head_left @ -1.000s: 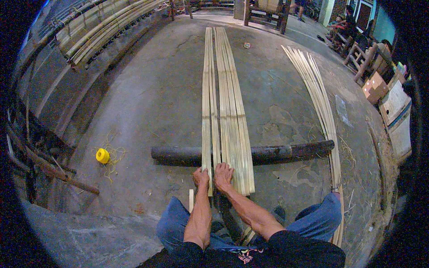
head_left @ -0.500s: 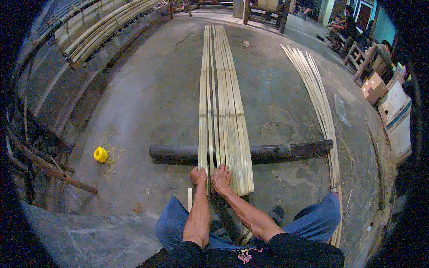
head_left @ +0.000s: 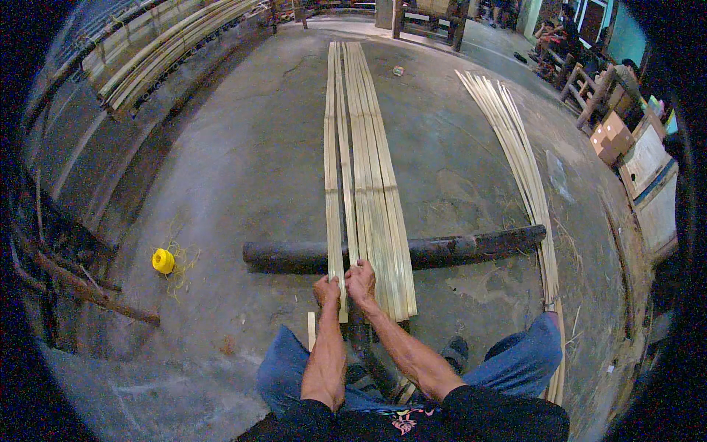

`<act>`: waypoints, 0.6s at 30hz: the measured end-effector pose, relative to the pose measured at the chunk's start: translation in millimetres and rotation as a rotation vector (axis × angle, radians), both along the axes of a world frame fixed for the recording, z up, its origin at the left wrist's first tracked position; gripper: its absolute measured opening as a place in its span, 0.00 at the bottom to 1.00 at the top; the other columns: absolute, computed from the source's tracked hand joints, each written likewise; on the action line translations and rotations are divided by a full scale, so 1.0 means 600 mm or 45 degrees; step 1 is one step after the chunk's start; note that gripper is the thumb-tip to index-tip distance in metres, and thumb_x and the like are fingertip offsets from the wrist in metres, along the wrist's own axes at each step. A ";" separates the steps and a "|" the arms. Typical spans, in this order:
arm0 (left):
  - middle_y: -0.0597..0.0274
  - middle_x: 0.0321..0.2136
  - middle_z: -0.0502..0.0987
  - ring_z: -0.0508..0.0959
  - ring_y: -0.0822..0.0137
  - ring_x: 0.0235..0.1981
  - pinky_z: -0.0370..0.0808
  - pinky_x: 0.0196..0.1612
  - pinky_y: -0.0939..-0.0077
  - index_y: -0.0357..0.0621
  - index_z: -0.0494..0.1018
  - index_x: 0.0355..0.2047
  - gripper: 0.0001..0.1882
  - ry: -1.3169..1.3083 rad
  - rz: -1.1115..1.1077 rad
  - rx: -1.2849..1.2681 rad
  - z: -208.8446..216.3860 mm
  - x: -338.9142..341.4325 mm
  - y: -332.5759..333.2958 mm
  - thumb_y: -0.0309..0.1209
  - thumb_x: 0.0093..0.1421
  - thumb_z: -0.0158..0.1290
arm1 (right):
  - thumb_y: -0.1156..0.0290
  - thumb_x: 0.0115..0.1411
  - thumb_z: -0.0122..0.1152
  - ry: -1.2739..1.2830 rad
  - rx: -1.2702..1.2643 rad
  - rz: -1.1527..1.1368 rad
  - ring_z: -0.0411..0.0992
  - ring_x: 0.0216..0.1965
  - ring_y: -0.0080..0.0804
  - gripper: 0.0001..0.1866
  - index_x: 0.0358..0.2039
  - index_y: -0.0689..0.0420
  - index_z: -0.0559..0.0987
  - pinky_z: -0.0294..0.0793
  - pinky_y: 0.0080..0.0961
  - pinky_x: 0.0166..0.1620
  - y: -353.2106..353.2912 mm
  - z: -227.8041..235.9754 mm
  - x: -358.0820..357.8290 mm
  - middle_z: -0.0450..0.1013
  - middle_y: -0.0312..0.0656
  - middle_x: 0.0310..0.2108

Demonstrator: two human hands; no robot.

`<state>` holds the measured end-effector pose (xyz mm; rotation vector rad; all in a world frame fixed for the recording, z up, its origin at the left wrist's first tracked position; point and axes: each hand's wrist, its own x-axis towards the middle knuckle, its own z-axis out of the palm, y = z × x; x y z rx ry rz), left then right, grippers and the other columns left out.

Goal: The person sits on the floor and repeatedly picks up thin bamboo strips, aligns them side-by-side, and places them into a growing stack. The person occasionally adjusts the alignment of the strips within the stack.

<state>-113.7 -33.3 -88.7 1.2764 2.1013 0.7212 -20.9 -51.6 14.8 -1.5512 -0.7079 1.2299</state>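
Long pale bamboo strips lie side by side, running away from me, their near part resting across a dark round pole. My left hand is closed around the near part of the leftmost strips. Close beside it, my right hand pinches a narrow single bamboo strip between thumb and fingers, just on my side of the pole. That strip lies between the left strips and the wider right group, with a thin dark gap along its left. My fingers partly hide the strip ends.
A second fanned bundle of strips lies at the right, passing by my knee. A yellow twine spool with loose strands sits on the floor at the left. Cardboard box and boards stand far right; people sit in the background.
My right hand has shifted slightly forward and left, from the right group's edge onto the narrow strip. That strip's near part now lies nearer the right group. The whole view has moved slightly.
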 end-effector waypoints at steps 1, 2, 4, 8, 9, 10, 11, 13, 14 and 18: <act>0.50 0.21 0.73 0.73 0.55 0.24 0.68 0.29 0.67 0.42 0.73 0.26 0.14 -0.035 -0.009 0.015 0.005 0.002 -0.001 0.37 0.40 0.53 | 0.74 0.48 0.44 -0.149 0.140 -0.021 0.64 0.15 0.25 0.15 0.37 0.67 0.60 0.64 0.21 0.18 0.003 0.004 -0.004 0.65 0.40 0.16; 0.50 0.20 0.73 0.73 0.56 0.22 0.68 0.28 0.68 0.41 0.73 0.25 0.14 -0.063 -0.001 0.032 0.008 0.003 -0.004 0.37 0.40 0.53 | 0.74 0.49 0.44 -0.299 0.367 -0.033 0.63 0.15 0.24 0.15 0.37 0.67 0.60 0.64 0.20 0.18 0.004 0.003 -0.008 0.65 0.40 0.16; 0.52 0.18 0.73 0.73 0.60 0.20 0.68 0.26 0.69 0.41 0.73 0.25 0.13 -0.185 -0.024 0.042 0.008 0.005 -0.006 0.35 0.40 0.53 | 0.72 0.50 0.43 -0.382 0.408 0.009 0.61 0.13 0.21 0.14 0.36 0.67 0.61 0.63 0.19 0.18 0.008 -0.014 -0.014 0.65 0.39 0.15; 0.55 0.17 0.73 0.71 0.68 0.18 0.67 0.23 0.72 0.41 0.73 0.26 0.11 -0.425 -0.090 0.145 -0.034 -0.001 -0.001 0.32 0.41 0.51 | 0.73 0.50 0.42 -0.458 0.317 0.036 0.62 0.12 0.22 0.10 0.33 0.65 0.64 0.62 0.18 0.15 0.027 -0.083 -0.027 0.65 0.39 0.15; 0.56 0.17 0.73 0.71 0.69 0.17 0.67 0.23 0.72 0.40 0.72 0.26 0.10 -0.453 -0.093 0.199 -0.051 -0.003 0.002 0.31 0.41 0.51 | 0.74 0.51 0.41 -0.393 0.253 0.047 0.63 0.12 0.22 0.09 0.32 0.65 0.64 0.62 0.18 0.14 0.030 -0.097 -0.030 0.65 0.39 0.15; 0.58 0.16 0.72 0.70 0.69 0.16 0.66 0.21 0.73 0.41 0.72 0.25 0.10 -0.548 -0.053 0.172 -0.070 -0.006 0.004 0.31 0.42 0.50 | 0.74 0.50 0.41 -0.252 0.058 0.053 0.63 0.12 0.22 0.08 0.30 0.64 0.65 0.60 0.17 0.12 0.030 -0.108 -0.030 0.65 0.39 0.15; 0.60 0.15 0.71 0.69 0.70 0.14 0.66 0.19 0.74 0.41 0.72 0.25 0.09 -0.645 -0.016 0.146 -0.089 -0.010 0.008 0.30 0.43 0.49 | 0.75 0.50 0.41 -0.098 -0.026 0.089 0.63 0.12 0.21 0.06 0.27 0.63 0.66 0.59 0.17 0.11 0.030 -0.114 -0.030 0.65 0.39 0.15; 0.63 0.12 0.69 0.65 0.71 0.11 0.63 0.15 0.76 0.41 0.72 0.23 0.08 -0.962 0.117 0.045 -0.123 -0.014 0.013 0.30 0.44 0.47 | 0.75 0.50 0.41 0.073 0.018 0.099 0.62 0.13 0.21 0.05 0.26 0.62 0.66 0.58 0.17 0.11 0.026 -0.112 -0.032 0.64 0.38 0.15; 0.65 0.10 0.67 0.63 0.72 0.10 0.61 0.13 0.78 0.42 0.72 0.22 0.07 -1.179 0.217 -0.033 -0.138 -0.015 0.015 0.30 0.45 0.46 | 0.75 0.50 0.41 0.126 -0.017 0.099 0.61 0.13 0.21 0.05 0.25 0.62 0.66 0.58 0.17 0.11 0.023 -0.105 -0.033 0.64 0.38 0.16; 0.68 0.07 0.61 0.57 0.76 0.06 0.52 0.07 0.84 0.44 0.71 0.21 0.10 -1.314 0.393 -0.273 -0.160 -0.021 0.023 0.35 0.51 0.43 | 0.75 0.50 0.42 0.383 -0.033 0.082 0.60 0.15 0.19 0.05 0.24 0.61 0.66 0.56 0.15 0.12 0.005 -0.066 -0.044 0.63 0.36 0.17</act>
